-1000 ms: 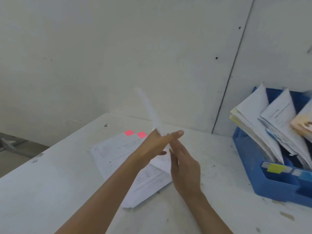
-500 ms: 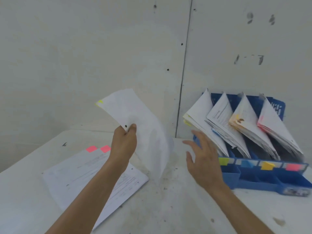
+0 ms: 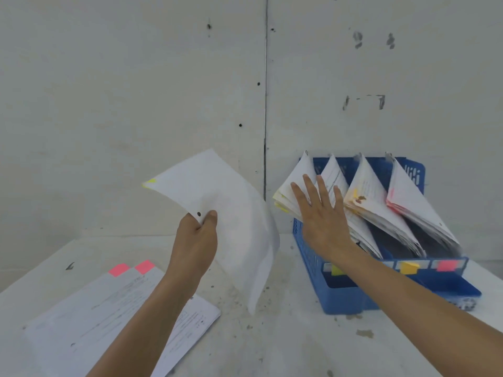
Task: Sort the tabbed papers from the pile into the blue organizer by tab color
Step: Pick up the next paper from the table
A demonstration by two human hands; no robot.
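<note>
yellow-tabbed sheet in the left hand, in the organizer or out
Out. The left hand pinches the sheet in the air, left of the blue organizer, clear of its slots.

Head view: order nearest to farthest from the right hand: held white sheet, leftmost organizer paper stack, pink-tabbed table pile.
1. Leftmost yellow-tabbed paper stack: right hand touches it.
2. Held white sheet: just left.
3. Pink-tabbed paper pile: far left.

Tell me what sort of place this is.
Probably a bare workroom set up for filing: a plain white table against blank panel walls, holding a blue organizer of tabbed papers and a paper pile.
</note>
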